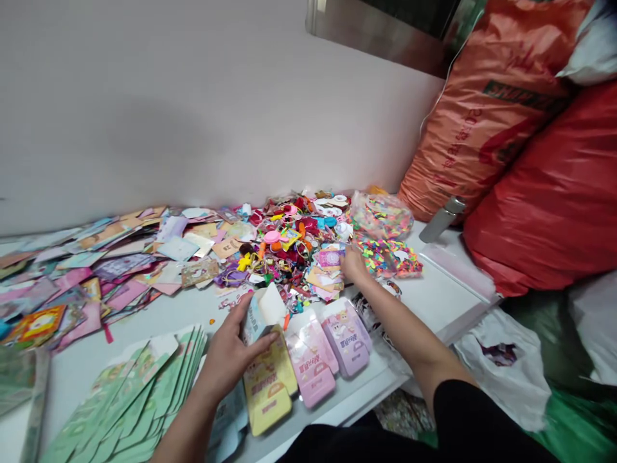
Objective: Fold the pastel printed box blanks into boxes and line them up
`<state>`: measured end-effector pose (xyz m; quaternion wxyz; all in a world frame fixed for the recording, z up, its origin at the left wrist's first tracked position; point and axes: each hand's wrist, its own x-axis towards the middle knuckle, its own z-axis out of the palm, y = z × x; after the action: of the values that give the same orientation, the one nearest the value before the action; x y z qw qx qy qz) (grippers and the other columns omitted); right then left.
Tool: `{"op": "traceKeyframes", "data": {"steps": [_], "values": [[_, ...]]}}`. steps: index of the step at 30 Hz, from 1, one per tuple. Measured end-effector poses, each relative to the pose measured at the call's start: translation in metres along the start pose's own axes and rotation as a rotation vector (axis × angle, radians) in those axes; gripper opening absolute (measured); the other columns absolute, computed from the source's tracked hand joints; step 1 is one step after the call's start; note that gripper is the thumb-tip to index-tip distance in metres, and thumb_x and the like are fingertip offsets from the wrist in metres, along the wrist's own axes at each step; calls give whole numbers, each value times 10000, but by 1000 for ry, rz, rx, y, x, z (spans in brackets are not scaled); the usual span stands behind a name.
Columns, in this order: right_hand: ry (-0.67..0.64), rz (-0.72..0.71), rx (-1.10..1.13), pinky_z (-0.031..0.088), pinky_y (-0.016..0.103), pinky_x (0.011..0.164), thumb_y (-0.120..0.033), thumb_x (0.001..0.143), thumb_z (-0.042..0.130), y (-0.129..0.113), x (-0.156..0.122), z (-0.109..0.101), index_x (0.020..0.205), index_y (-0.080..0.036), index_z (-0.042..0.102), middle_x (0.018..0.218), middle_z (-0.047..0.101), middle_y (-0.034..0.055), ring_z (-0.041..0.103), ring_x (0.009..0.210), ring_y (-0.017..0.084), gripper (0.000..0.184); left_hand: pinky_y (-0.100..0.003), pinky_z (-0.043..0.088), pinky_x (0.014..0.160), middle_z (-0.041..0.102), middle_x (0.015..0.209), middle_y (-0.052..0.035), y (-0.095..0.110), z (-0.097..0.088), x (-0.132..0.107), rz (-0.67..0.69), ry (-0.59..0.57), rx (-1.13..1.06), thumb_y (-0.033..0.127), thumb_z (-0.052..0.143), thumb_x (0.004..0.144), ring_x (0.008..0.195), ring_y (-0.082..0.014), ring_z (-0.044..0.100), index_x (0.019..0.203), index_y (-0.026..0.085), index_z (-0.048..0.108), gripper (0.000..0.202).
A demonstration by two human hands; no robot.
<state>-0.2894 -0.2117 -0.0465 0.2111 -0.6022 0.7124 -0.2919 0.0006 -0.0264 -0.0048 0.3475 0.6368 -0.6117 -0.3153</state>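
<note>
Our left hand holds a pale blue paper card, fingers around it; our right hand touches the colourful trinket pile, but we cannot tell if it grips anything.

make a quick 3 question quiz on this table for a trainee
1. Which hand holds the pale blue packet, left or right?
2. True or false: the pink packet lies beside the yellow packet.
3. What fills the clear bag beyond the right hand?

Key:
1. The left hand
2. True
3. Small colourful pieces
</note>
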Motion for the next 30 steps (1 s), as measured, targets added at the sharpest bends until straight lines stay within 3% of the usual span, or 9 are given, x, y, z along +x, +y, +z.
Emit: {"op": "traceKeyframes", "data": {"steps": [2, 4, 7, 10, 15, 18, 23, 30], "values": [[-62, -126, -185, 314, 335, 1017, -341, 804, 585, -2, -3, 0, 1137, -102, 591, 1242, 551, 181, 443, 1215, 272, 410, -449, 365, 1039, 472, 1380, -130, -3, 2, 3, 29, 17, 66, 561, 674, 635, 1233, -309, 472, 1374, 179, 377, 883], [-173, -197, -386, 369, 317, 949, -541, 788, 575, -6, -6, 4, 1177, -102, 575, 1206, 576, 178, 501, 1148, 273, 586, -450, 376, 1026, 483, 1372, -125, -6, 5, 5, 57, 35, 119, 526, 668, 654, 1227, -305, 478, 1369, 191, 387, 838], [-268, -103, -526, 432, 299, 804, -681, 765, 502, -12, -11, 13, 1150, -86, 591, 1126, 622, 183, 588, 1013, 269, 714, -458, 383, 1016, 489, 1366, -132, -9, 9, 7, 88, 60, 165, 488, 668, 659, 1236, -310, 470, 1366, 192, 395, 814], [-263, -79, -572, 433, 281, 734, -591, 858, 426, -16, -14, 19, 1132, -109, 599, 1101, 643, 163, 618, 959, 242, 581, -469, 372, 1021, 492, 1363, -136, -11, 10, 6, 106, 51, 183, 490, 668, 659, 1246, -315, 461, 1357, 192, 404, 803], [-252, -204, -621, 413, 299, 790, -353, 918, 411, -16, -27, 18, 1040, -137, 637, 1025, 672, 140, 620, 955, 237, 336, -451, 363, 1031, 484, 1368, -129, -11, 10, -1, 90, 49, 194, 483, 656, 681, 1258, -302, 448, 1368, 191, 381, 796], [-230, -264, -650, 386, 351, 870, -327, 925, 393, -18, -35, 19, 1064, -100, 621, 1030, 659, 177, 598, 997, 264, 350, -454, 366, 1021, 496, 1348, -133, -12, 13, -3, 97, 84, 223, 466, 662, 674, 1239, -307, 458, 1367, 187, 379, 798], [-173, -305, -684, 405, 353, 876, -463, 892, 446, -26, -33, 23, 1200, -98, 529, 1156, 601, 190, 534, 1109, 287, 485, -453, 377, 990, 517, 1285, -159, -11, 17, -6, 151, 137, 266, 480, 644, 689, 1181, -312, 474, 1355, 143, 382, 791], [-204, -225, -704, 443, 321, 801, -281, 927, 360, -32, -23, 21, 1180, -58, 561, 1019, 657, 203, 627, 959, 247, 393, -443, 402, 930, 529, 1219, -133, -9, 13, -10, 138, 153, 207, 500, 598, 737, 1116, -295, 490, 1340, 170, 379, 722]]}}
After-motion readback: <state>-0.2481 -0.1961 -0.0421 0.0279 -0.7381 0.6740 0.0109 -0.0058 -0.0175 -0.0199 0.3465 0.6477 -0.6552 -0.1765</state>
